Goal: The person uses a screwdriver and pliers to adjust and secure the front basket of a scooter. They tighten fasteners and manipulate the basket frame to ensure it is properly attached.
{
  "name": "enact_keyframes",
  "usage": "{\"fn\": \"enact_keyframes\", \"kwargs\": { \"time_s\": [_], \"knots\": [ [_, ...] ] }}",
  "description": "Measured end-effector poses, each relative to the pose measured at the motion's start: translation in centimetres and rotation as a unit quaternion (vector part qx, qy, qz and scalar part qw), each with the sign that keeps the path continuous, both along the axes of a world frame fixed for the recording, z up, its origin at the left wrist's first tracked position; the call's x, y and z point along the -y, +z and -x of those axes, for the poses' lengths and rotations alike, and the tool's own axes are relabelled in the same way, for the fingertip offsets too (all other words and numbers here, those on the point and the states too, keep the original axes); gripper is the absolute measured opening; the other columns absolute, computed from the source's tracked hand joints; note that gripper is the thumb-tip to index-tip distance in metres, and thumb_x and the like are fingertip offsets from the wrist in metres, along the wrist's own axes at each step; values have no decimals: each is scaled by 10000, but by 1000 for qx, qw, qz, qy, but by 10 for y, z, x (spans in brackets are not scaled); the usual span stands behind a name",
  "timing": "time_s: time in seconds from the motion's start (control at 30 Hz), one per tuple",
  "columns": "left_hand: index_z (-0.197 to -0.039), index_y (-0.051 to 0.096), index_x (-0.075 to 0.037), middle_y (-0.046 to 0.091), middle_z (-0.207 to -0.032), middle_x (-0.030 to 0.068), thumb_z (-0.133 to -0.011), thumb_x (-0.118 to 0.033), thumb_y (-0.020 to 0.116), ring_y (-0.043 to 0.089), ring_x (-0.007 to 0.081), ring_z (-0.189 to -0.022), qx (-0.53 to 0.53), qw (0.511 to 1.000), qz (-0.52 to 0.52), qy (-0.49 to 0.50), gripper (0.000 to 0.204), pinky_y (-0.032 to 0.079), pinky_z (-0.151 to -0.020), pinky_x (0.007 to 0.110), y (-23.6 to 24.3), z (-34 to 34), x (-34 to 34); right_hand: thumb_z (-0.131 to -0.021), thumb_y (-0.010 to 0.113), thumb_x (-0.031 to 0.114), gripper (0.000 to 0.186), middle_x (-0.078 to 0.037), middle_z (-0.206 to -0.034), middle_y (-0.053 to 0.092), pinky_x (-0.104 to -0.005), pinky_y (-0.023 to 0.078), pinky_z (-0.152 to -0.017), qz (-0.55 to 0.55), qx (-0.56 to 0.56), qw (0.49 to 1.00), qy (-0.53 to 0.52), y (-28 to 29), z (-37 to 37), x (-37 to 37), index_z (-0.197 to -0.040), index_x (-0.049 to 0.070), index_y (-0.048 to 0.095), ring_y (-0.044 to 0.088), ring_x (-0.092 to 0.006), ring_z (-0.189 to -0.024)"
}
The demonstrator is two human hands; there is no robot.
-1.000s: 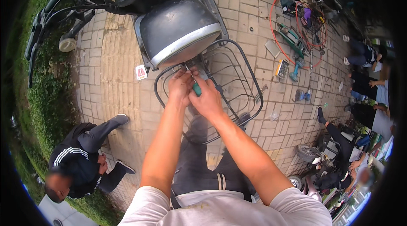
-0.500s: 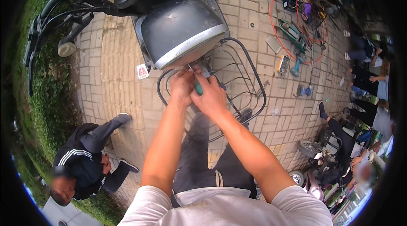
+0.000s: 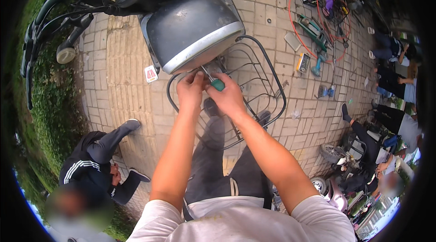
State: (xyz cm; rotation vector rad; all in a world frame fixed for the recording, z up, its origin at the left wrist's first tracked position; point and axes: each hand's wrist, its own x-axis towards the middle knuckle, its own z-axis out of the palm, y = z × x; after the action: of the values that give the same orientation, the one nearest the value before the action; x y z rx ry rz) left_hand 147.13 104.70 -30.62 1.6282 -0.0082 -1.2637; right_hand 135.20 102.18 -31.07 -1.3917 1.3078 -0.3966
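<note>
My right hand [image 3: 228, 97] is closed around the green handle of a screwdriver [image 3: 218, 85]. Its thin metal shaft points up and left, toward the underside of a rounded black scooter body [image 3: 190, 26] edged with a silver trim strip [image 3: 204, 47]. Beside the shaft, my left hand [image 3: 189, 91] has thumb and fingers pinched together just below that lower edge. Whatever the left fingers hold is hidden, and so is the screwdriver's tip. Around and below both hands spreads a black wire rack [image 3: 281, 88].
Handlebars [image 3: 34, 56] jut out on the left, before a hedge [image 3: 54, 119]. A person [image 3: 88, 162] sits lower left. On the paving lie a red-and-white card [image 3: 151, 73], a yellow box [image 3: 303, 63], a teal power tool [image 3: 319, 62] and an orange hose [image 3: 290, 10]. Several people are at right.
The green handle shows more fully and is tilted further to the right. My left hand has drawn slightly left, away from the right one. Shifting of the whole view is slight.
</note>
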Motion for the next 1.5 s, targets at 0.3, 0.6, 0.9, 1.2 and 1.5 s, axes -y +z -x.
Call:
{"fn": "enact_keyframes", "kwargs": {
  "time_s": [0.3, 0.6, 0.9, 1.2, 1.5],
  "knots": [
    [-942, 665, -21, 654, -848, 222, -841, -173, 623, 617, 437, -804, 559, 778, 20, -286, 187, 487, -679, 488, -19, -57, -9, -773, 672, 198, 395, -182, -905, 666, -360, 511, -702, 64, 7, 997, -37, 0, -16, -7, -1132, 34, 658, 648, -302, -801],
    [-1016, 648, -15, 650, -913, 219, -940, -210, 563, 606, 428, -848, 568, 765, -6, -304, 226, 472, -735, 463, -17, -56, -7, -804, 636, 56, 359, -103, -735, 588, -326, 432, -474, -331, 329, 843, -267, -7, -19, 0, -1141, -64, 599, 553, -194, -543],
    [-1022, 655, -21, 655, -949, 222, -935, -243, 559, 603, 437, -867, 594, 743, -12, -307, 257, 465, -760, 473, -18, -52, -7, -732, 639, 169, 413, -167, -807, 635, -423, 536, -661, 182, -139, 973, 19, 2, -25, -5, -1131, 59, 642, 644, -358, -734],
    [-963, 683, -20, 669, -906, 201, -915, -220, 580, 611, 424, -845, 588, 748, 33, -306, 230, 464, -762, 468, -5, -48, -6, -695, 660, 117, 395, -176, -805, 674, -371, 528, -661, 76, 4, 993, -89, -1, -27, -2, -1078, 28, 687, 658, -291, -678],
    [-1053, 667, -50, 663, -1004, 183, -825, -213, 605, 618, 402, -927, 617, 713, -39, -330, 287, 479, -807, 470, -21, -59, 1, -730, 666, 142, 387, -170, -802, 652, -385, 521, -674, 90, -18, 992, -90, 5, -23, 3, -1108, 57, 676, 643, -316, -700]
  ]
}}
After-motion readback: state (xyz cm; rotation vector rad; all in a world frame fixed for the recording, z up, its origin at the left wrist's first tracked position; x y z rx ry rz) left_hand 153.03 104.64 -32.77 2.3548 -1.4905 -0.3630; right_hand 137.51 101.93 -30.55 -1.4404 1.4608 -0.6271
